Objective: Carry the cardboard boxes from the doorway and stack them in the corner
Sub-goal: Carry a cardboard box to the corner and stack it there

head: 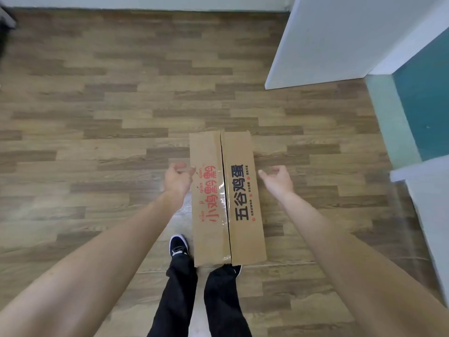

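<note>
Cardboard box lies on the floor; our left hand at nine o'clock and right hand at three flank it, both open and empty.

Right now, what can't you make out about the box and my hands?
- Head view: cardboard box sides and underside, hidden by its own top.
- Contents: flaps closed.
- Left hand contact with the box: blurred.
- Right shoe: mostly behind the box.
- Other boxes, stacking corner: none in view.

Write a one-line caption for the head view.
Both open hands, left hand and right hand, flank a closed cardboard box on the wood floor.
</note>
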